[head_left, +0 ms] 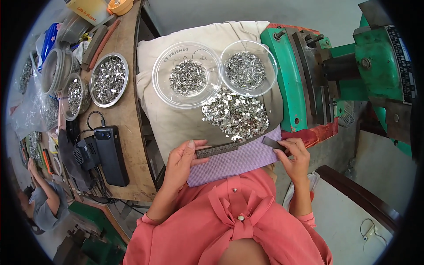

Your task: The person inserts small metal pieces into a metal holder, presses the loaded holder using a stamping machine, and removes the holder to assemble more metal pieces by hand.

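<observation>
My left hand point(180, 160) grips one end of a dark metal strip point(218, 150) with a row of small slots along it, thumb on top. Between the thumb and fingers of my right hand point(295, 160) is a short dark flat bar point(270, 142), apart from the strip. Both are over a purple woven mat point(229, 169) at my lap. Just beyond lies a loose heap of small shiny metal pieces point(238, 115) on a beige cloth point(150, 48). Behind it stand a wide clear tub point(160, 90) of small metal pieces and a smaller clear tub point(272, 59) holding thin metal pins.
A green machine point(289, 88) stands to the right of the cloth. On the wooden bench point(126, 44) at left are a round tray point(127, 73) of metal pieces, clear tubs and a black power bank point(110, 154) with cables. Another person point(48, 201) sits at far left.
</observation>
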The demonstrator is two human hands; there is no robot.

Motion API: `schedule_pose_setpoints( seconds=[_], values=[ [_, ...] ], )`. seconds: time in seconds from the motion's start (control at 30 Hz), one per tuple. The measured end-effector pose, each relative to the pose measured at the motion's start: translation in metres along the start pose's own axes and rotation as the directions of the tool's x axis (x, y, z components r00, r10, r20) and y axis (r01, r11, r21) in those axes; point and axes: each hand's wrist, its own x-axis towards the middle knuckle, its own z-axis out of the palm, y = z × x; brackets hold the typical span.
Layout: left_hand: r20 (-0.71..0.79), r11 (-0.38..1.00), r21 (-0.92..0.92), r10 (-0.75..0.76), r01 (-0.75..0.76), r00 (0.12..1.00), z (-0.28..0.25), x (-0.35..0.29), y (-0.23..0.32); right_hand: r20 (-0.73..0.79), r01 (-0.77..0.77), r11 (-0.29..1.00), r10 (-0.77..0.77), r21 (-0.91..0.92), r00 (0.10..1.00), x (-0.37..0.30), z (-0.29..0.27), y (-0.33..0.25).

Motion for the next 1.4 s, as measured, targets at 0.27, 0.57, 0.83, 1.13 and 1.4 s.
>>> schedule_pose_setpoints(
  seconds=[0.27,0.57,0.83,1.13,1.4],
  values=[
    [-0.020,0.999,-0.034,-0.011,0.010,1.000,-0.003,0.004,-0.004,0.091,0.445,0.894,-0.449,0.061,0.889,0.042,0.045,-0.069],
    [0.022,0.998,0.013,-0.067,0.067,0.998,-0.007,0.000,-0.001,0.300,0.611,0.785,-0.610,0.104,0.733,0.054,0.075,-0.083],
    [0.291,0.923,-0.107,-0.326,0.369,0.899,-0.016,-0.009,0.009,0.266,0.719,0.694,-0.688,-0.030,0.676,0.050,0.055,-0.099],
    [0.155,0.990,-0.101,-0.086,0.103,0.984,-0.011,-0.018,0.069,-0.082,0.572,0.811,-0.583,-0.125,0.808,0.055,0.023,-0.105],
    [-0.093,0.762,0.483,0.534,-0.430,0.840,0.002,0.034,0.112,-0.105,0.510,0.846,-0.527,-0.154,0.843,0.040,0.024,-0.081]
  ],
)
